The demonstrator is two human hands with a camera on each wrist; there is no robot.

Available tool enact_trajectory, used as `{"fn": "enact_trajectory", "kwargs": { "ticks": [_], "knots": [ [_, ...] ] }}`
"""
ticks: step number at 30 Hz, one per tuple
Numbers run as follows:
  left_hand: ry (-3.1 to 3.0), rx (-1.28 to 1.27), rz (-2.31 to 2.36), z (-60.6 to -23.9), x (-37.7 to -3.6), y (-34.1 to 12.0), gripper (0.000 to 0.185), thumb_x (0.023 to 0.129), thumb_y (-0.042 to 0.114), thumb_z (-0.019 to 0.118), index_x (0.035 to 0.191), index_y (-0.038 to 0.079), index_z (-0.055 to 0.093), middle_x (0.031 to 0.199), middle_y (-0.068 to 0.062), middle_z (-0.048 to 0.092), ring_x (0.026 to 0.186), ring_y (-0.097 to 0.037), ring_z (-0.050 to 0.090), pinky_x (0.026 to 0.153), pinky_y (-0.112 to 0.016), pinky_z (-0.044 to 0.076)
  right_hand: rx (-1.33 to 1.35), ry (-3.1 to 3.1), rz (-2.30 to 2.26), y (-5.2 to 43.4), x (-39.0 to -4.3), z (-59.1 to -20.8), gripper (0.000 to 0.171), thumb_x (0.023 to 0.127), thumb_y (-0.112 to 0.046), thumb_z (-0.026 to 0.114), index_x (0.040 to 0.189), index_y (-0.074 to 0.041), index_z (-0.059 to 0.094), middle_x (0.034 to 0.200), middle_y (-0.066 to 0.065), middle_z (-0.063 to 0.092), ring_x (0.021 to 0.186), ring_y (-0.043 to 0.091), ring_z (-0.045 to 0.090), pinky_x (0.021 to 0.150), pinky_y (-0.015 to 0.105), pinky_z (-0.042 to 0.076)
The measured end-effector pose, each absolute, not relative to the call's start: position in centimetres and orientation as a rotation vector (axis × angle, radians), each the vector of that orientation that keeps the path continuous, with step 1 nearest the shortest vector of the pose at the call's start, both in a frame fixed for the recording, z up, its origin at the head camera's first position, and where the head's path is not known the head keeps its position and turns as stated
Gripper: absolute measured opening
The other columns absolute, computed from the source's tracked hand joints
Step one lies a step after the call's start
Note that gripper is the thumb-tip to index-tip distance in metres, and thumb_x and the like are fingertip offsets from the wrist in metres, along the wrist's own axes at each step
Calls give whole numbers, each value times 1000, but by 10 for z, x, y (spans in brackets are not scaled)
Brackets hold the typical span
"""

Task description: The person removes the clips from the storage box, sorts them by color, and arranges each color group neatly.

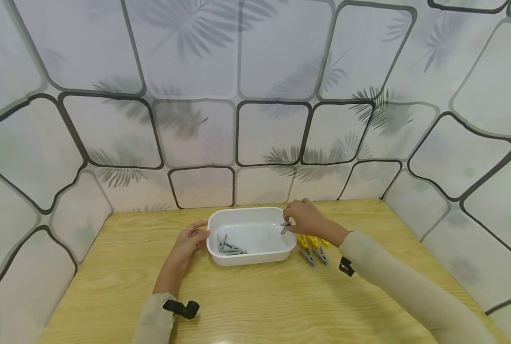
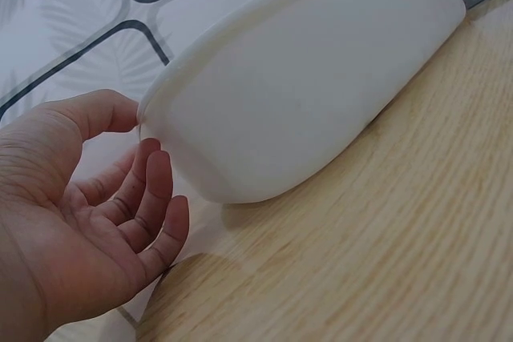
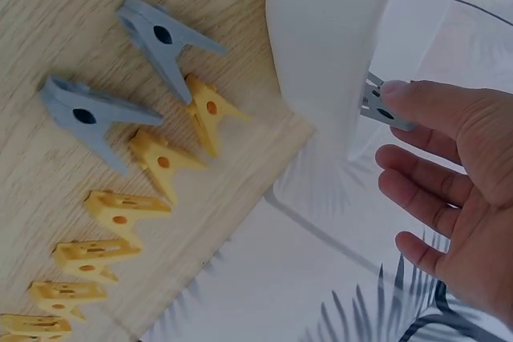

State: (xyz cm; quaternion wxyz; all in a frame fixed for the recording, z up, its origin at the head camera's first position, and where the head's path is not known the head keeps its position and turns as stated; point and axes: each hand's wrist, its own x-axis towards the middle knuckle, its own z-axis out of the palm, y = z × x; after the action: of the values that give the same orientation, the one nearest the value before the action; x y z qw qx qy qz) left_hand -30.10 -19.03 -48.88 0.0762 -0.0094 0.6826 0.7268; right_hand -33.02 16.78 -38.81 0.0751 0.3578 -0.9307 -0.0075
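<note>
Smooth, faintly glossy white plastic oblong tub (image 1: 252,258) on a matt, grainy light wooden tabletop (image 1: 281,306); matt grey plastic clothes pegs (image 3: 120,78) and yellow plastic clothes pegs (image 3: 136,198) alongside.

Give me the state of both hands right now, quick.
Left hand: open, fingers relaxed against the end of the white tub, holding nothing.
Right hand: pinching a grey clothespin over the tub's rim.
</note>
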Motion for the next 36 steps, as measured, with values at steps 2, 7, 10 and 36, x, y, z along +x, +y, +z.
{"fn": "enact_trajectory", "kwargs": {
  "ticks": [2, 7, 10, 36],
  "knots": [
    [2052, -28, 2175, -490, -301, -190, 50, 101, 13, 62, 147, 0, 46, 100, 5, 67, 87, -7, 66, 78, -21, 55, 1046, -2792, 18, 175, -328, -386, 17, 83, -21, 85, 85, -14, 70, 92, 3, 70, 86, 22, 61, 80, 49, 47],
    [2061, -35, 2173, -490, -301, -188, 50, 101, 13, 62, 146, 0, 47, 100, 5, 66, 87, -7, 65, 79, -21, 54, 964, -2760, 167, 193, -323, -382, 16, 83, -19, 85, 89, -13, 71, 92, 3, 70, 88, 24, 62, 84, 55, 49],
    [2056, -39, 2172, -489, -299, -187, 51, 101, 13, 62, 147, 0, 46, 100, 6, 66, 87, -6, 64, 79, -20, 54, 915, -2709, 226, 206, -320, -383, 17, 82, -19, 86, 89, -13, 72, 91, 2, 70, 88, 24, 62, 85, 57, 49],
    [2070, -48, 2157, -486, -299, -189, 52, 101, 14, 63, 149, 2, 45, 101, 5, 65, 88, -6, 65, 79, -19, 54, 481, -2725, 382, 301, -270, -421, 13, 84, -18, 83, 88, -9, 74, 91, 10, 72, 84, 31, 65, 71, 47, 53]
  ]
}}
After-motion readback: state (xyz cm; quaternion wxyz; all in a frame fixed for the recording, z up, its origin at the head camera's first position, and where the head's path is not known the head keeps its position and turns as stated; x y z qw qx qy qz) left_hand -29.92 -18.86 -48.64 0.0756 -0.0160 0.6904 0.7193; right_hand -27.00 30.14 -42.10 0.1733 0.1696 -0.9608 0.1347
